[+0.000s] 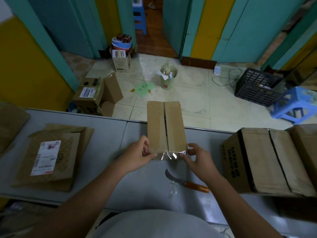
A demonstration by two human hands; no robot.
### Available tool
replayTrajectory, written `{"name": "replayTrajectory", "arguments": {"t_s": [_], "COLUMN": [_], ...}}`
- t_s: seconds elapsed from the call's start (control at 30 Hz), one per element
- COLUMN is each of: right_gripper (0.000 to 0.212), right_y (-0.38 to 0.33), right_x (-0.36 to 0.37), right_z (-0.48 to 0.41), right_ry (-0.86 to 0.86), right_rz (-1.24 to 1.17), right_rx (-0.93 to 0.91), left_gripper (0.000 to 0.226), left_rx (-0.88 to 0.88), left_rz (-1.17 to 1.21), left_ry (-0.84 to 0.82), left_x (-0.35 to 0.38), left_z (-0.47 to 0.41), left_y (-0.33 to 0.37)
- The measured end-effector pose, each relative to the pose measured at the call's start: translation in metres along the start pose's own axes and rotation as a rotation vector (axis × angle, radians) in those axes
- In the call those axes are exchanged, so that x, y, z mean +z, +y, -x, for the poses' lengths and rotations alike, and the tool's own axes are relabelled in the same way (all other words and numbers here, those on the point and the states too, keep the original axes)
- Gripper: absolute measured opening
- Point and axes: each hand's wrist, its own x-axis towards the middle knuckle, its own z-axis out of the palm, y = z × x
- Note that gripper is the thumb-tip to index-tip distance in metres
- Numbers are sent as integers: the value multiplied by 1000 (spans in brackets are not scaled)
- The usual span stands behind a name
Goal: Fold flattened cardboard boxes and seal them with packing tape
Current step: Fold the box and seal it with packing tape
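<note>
A small brown cardboard box [164, 126] is held up over the grey table [133, 186], its two closed flaps facing me with a seam down the middle. Clear packing tape [171, 155] hangs crinkled off its near edge. My left hand [137, 156] grips the box's near left corner, thumb pressing the tape. My right hand [199, 158] pinches the tape at the near right corner. A tape roll [116, 154] lies partly hidden behind my left hand.
A curved knife with an orange handle [187, 182] lies on the table near my right arm. Flattened boxes with a shipping label [49, 157] are stacked at left. A large strapped carton [267, 160] stands at right. Beyond the table are floor boxes, a bin, a black crate and a blue stool.
</note>
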Motion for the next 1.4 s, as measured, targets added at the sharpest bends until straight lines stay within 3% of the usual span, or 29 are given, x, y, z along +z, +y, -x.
{"name": "replayTrajectory", "arguments": {"t_s": [0.1,0.2,0.37,0.63,0.87,1.07,1.2,1.3,1.4], "right_gripper": [69,62,44,37,45,51,52,67,63], "right_y": [1,0,-5,14,24,27,26,24,20], "right_x": [-3,-10,0,11,9,13,12,11,13], "right_z": [-4,-15,-36,-40,-37,-40,-34,-23,-13], "right_ry": [21,119,2,-30,-54,-11,15,53,55], "right_rz": [77,190,326,308,272,272,231,115,6], "right_rx": [-66,-260,-544,-618,-644,-677,-602,-367,-173], "left_gripper": [46,45,32,24,35,31,33,42,54], "left_rx": [10,145,376,449,456,534,481,352,171], "left_rz": [-157,-293,-399,-315,-287,-324,-285,-219,-147], "left_ry": [39,125,41,11,-43,-16,34,94,145], "left_x": [0,-2,16,13,0,3,3,3,8], "left_z": [0,-6,-24,-28,-24,-25,-22,-14,-4], "left_y": [-2,-2,2,-22,-27,-34,-38,-38,-38]}}
